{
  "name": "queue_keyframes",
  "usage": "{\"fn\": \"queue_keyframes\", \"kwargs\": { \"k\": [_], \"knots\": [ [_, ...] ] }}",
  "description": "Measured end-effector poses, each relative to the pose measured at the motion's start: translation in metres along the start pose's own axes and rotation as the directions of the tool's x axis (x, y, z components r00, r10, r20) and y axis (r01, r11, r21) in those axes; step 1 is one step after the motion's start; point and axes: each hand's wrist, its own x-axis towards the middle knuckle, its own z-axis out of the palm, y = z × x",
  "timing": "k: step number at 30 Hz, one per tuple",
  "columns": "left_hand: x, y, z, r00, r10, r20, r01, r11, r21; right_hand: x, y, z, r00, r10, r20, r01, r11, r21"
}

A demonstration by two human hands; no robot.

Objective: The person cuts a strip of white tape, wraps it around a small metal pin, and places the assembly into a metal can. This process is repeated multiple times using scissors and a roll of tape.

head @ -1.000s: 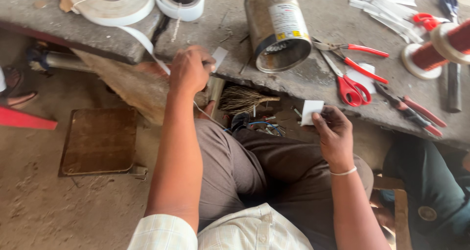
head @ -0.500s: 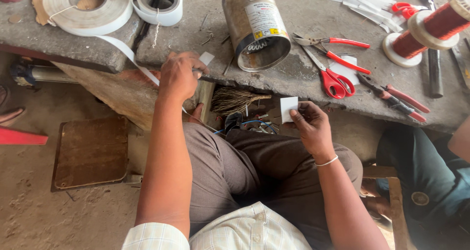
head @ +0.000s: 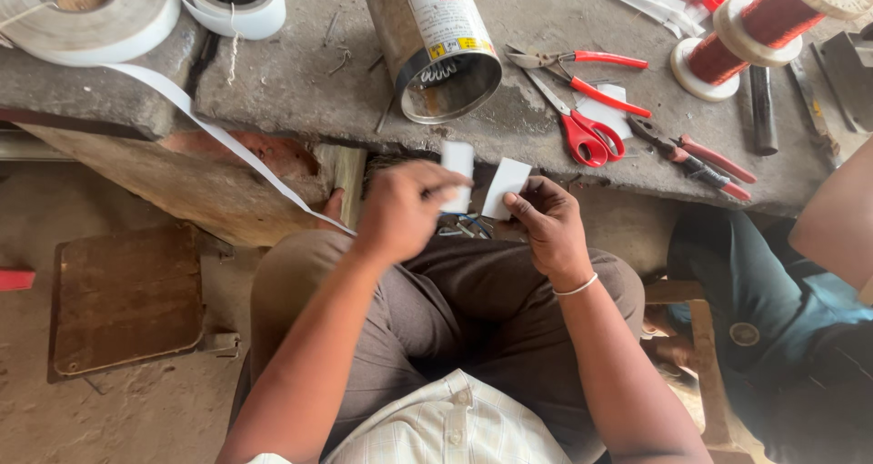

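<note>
My left hand (head: pixel 400 211) pinches a small white paper strip (head: pixel 457 169) that stands upright between thumb and fingers. My right hand (head: pixel 546 220) holds a second white paper piece (head: pixel 507 188) just to its right; the two pieces are close but apart. Both hands hover over my lap, just below the edge of the stone bench (head: pixel 309 91). A long white tape strip (head: pixel 218 137) runs from a big roll (head: pixel 86 14) down toward my left knee.
On the bench lie a tipped metal can (head: pixel 436 46), a smaller tape roll (head: pixel 232 0), red-handled scissors (head: pixel 582 128), pliers (head: pixel 705 159), a copper wire spool (head: pixel 773 23) and cut white strips. A wooden board (head: pixel 127 300) lies on the floor at left. Another person's arm (head: pixel 837 219) is at right.
My left hand came away from the bench edge toward the middle and now holds a white piece. My right hand rose with its piece to meet it. The view shifted.
</note>
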Motion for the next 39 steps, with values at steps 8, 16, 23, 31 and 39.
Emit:
{"fn": "queue_keyframes", "kwargs": {
  "k": [8,16,23,31,39],
  "knots": [
    [-0.004,0.006,0.036,0.962,-0.272,0.0,0.266,0.94,-0.213,-0.008,-0.006,0.017,0.998,0.014,0.056,-0.014,1.0,-0.005],
    [-0.006,-0.002,0.049,0.965,-0.26,-0.021,0.25,0.944,-0.215,-0.01,-0.008,0.016,0.992,-0.001,0.123,0.014,0.995,-0.1],
    [-0.005,-0.003,0.042,0.99,-0.115,-0.087,0.098,0.98,-0.176,-0.011,-0.007,0.016,0.987,0.031,0.159,-0.011,0.992,-0.126],
    [-0.003,0.002,0.036,0.961,-0.273,-0.05,0.248,0.925,-0.287,-0.012,-0.008,0.02,0.983,0.061,0.171,-0.033,0.986,-0.16],
    [-0.002,0.003,0.035,0.958,-0.281,-0.053,0.259,0.931,-0.256,-0.011,-0.006,0.021,0.983,0.058,0.175,-0.033,0.989,-0.142]
  ]
}}
